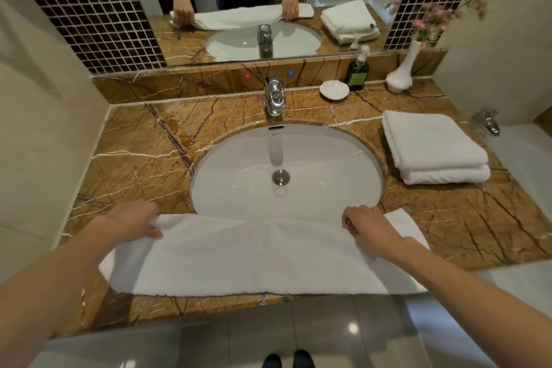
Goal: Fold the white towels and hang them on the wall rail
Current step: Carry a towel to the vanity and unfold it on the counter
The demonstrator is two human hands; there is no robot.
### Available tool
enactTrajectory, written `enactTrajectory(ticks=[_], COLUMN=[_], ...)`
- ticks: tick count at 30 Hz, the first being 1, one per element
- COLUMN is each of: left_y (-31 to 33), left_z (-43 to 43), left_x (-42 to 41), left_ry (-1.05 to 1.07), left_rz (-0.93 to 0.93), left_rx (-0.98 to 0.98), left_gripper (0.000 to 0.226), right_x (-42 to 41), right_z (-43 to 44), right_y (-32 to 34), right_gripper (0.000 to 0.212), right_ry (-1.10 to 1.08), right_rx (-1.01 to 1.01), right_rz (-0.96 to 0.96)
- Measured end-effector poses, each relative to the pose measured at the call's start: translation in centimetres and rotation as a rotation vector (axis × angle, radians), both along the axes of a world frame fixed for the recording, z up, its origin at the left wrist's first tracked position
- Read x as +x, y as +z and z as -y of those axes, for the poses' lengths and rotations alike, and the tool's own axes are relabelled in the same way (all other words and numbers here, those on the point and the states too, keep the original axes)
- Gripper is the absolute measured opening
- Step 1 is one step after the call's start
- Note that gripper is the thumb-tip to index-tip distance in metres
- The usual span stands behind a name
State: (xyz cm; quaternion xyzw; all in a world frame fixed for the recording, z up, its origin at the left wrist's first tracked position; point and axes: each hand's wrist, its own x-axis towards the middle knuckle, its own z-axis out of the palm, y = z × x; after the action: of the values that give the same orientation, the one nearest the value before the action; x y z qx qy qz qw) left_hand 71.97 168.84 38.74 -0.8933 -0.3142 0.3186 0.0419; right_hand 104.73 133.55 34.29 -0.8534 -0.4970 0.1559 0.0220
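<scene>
Reference: sink (239,176) centre, set in the brown marble counter (134,143).

- 6 o'clock: one white towel (254,257) lies flat along the counter's near edge. Its far edge overlaps the near rim of the sink.
- 8 o'clock: left hand (131,222) pinches the towel's far left edge, thumb on top.
- 4 o'clock: right hand (369,227) grips the towel's far edge with curled fingers. A short length of towel extends past it to the right.
- 12 o'clock: chrome faucet (274,97), spout over the basin.
- 1 o'clock: white soap dish (334,89), with a green pump bottle (357,70) just behind it.
- 2 o'clock: white vase (400,75) with pink flowers.
- 3 o'clock: stack of folded towels (433,143), well apart from both hands.
</scene>
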Motion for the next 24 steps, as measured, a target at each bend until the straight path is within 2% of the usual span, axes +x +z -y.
enactTrajectory(ticks=[3, 6, 11, 15, 17, 20, 24], left_y=[0.3, 0.3, -0.1, -1.0, -1.4, -2.5, -4.7], left_z=[0.1, 0.5, 2.7, 4.7, 6.1, 8.9, 11.7], left_x=[-0.1, -0.3, 0.4, 1.9, 2.6, 3.5, 3.8], left_ry=[-0.004, -0.005, -0.015, -0.081, -0.129, -0.201, -0.243], left_rz=[-0.002, -0.085, -0.12, 0.153, 0.259, 0.32, 0.352], left_rx=[0.089, 0.192, 0.307, 0.14, 0.077, -0.019, -0.106], left_gripper=[0.046, 0.051, 0.053, 0.052, 0.061, 0.075, 0.084], right_x=[0.4, 0.6, 0.2, 0.2, 0.2, 0.0, -0.6], right_z=[-0.1, -0.2, -0.3, -0.1, 0.0, -0.2, -0.2], right_y=[0.3, 0.4, 0.8, 0.9, 0.8, 0.5, 0.8], right_gripper=[0.018, 0.021, 0.016, 0.021, 0.029, 0.029, 0.015], right_ry=[0.059, 0.126, 0.104, 0.08, 0.105, 0.135, 0.129], right_rx=[-0.046, -0.096, -0.026, -0.045, -0.106, -0.162, -0.087], right_rz=[-0.023, 0.017, 0.074, -0.017, -0.048, -0.032, 0.031])
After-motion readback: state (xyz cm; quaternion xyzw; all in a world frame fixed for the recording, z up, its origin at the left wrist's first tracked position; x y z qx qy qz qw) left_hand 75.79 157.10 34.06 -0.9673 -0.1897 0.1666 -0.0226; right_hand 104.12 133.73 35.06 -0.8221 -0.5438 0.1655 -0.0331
